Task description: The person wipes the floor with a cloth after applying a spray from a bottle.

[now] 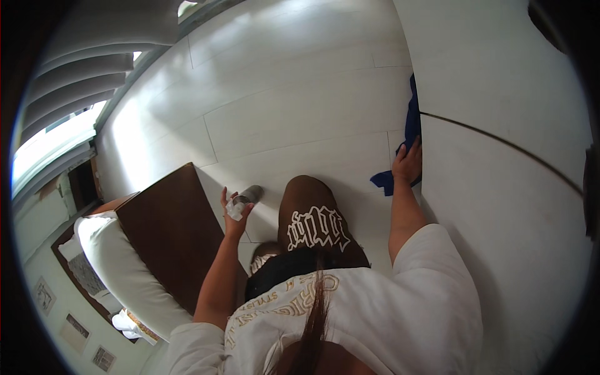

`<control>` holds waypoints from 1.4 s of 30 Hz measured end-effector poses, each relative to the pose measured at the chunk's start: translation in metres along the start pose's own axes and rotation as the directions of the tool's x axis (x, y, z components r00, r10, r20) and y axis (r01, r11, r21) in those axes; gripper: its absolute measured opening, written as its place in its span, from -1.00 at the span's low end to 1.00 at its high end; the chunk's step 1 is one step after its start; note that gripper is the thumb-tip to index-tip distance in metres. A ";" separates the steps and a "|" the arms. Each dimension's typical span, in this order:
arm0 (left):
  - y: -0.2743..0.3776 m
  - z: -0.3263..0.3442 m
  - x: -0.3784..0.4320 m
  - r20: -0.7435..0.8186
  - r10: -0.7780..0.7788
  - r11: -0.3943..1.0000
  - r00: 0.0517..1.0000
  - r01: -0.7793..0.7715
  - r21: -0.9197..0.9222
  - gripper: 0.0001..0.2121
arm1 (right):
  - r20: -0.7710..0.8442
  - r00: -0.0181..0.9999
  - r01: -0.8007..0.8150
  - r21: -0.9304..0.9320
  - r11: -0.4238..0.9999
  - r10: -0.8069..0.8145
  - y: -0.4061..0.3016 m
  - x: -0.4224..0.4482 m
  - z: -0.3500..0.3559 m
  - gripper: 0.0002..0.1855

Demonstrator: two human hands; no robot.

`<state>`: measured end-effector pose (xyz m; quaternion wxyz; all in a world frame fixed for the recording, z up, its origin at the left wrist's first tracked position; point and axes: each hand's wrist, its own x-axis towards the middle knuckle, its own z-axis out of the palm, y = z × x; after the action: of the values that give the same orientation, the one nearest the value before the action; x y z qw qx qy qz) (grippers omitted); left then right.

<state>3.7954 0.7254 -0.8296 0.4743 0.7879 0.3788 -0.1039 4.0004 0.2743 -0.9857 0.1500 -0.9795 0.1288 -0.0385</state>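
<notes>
My left hand (234, 221) is wrapped around the neck of a spray bottle (253, 192) with a white spray head, held above the floor beside my knee. At the right, my right hand (408, 165) has hold of a dark blue cloth (413, 115) against the lower part of a white cabinet front (487, 178). One end of the cloth hangs out below my wrist, and the rest stretches up along the cabinet's edge. Some of my right fingers are hidden between cloth and panel.
Pale floor tiles (290, 108) spread in front of my bent knee. Close on my left stands a brown bed frame (171, 229) with a white mattress (126, 262). Grey curtains (103, 28) hang by a bright window. A dark seam (497, 143) divides the cabinet front.
</notes>
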 end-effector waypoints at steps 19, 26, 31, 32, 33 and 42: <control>-0.001 0.064 -0.005 0.198 0.513 0.841 0.835 -0.536 0.080 -0.60 | -0.139 0.987 0.047 -0.225 0.973 -0.079 0.016 0.003 0.030 -0.38; -0.026 0.118 -0.093 0.452 0.235 0.934 0.861 -0.070 -0.351 -0.54 | -0.147 0.976 0.103 -0.340 0.935 -0.161 0.025 -0.002 0.025 -0.39; -0.072 0.098 -0.123 0.509 0.151 0.966 0.847 -0.018 -0.257 -0.56 | -0.083 0.984 0.129 -0.257 0.958 -0.155 0.000 -0.114 0.032 -0.40; -0.078 0.099 -0.127 0.483 0.175 0.961 0.858 -0.041 -0.275 -0.57 | -0.069 0.987 0.129 -0.218 0.967 -0.148 0.000 -0.120 0.029 -0.41; -0.081 0.102 -0.128 0.480 0.185 0.956 0.858 -0.044 -0.290 -0.57 | -0.078 0.984 0.138 -0.225 0.964 -0.159 0.002 -0.117 0.027 -0.41; -0.061 0.085 -0.134 0.498 0.243 0.964 0.833 -0.152 -0.216 -0.65 | -0.079 0.991 0.095 -0.154 0.984 -0.108 0.007 -0.107 0.031 -0.46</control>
<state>3.6768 0.6043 -0.8451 0.6316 0.7225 0.1602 -0.2311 3.8992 0.3049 -1.0218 0.0683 -0.9907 0.0876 -0.0788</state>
